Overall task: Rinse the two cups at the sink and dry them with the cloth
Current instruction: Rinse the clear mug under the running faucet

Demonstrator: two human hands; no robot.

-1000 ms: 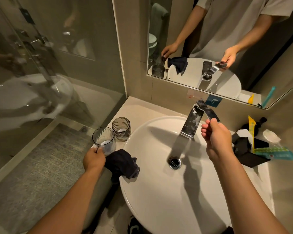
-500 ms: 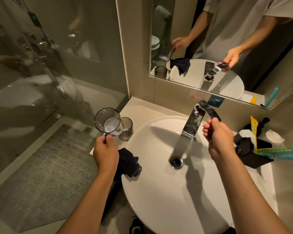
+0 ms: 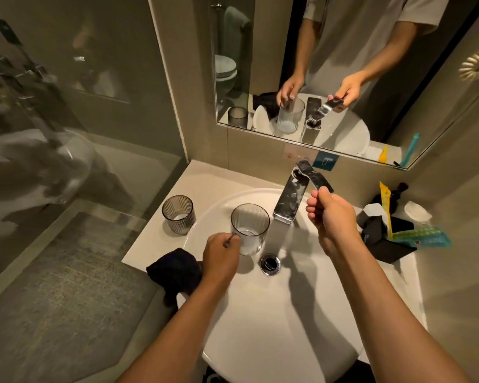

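- My left hand point(image 3: 222, 254) grips the clear ribbed cup point(image 3: 250, 229) by its lower side wall, fingers curled round the glass. The cup is upright, over the sink point(image 3: 302, 313) bowl, just left of the tap spout point(image 3: 289, 201) and near the drain point(image 3: 270, 263).
- My right hand point(image 3: 333, 218) is closed on the tap lever point(image 3: 314, 176), pinching its free end. I see no water running, though a thin stream would be hard to make out in this dim light.
- Second cup point(image 3: 178, 215), same ribbed pattern but darker, stands upright on the counter point(image 3: 161, 236) just left of the basin rim, apart from both hands.
- Dark cloth point(image 3: 177, 272) lies bunched at the counter's front edge, partly draped over the basin rim, under my left wrist.
- Handling, as I judge it: the cup looks rigid and thin-walled, so breakable against the ceramic or the metal spout. The ribs should give some purchase, but wet glass will turn slippery (a whitish patch shows at the bottom; residue or just the base, I cannot tell).
- Best hold is probably round the mid-wall with thumb opposed, not the rim, leaving the mouth free for the stream.
- Cloth looks soft and limp; take it in a bunch.
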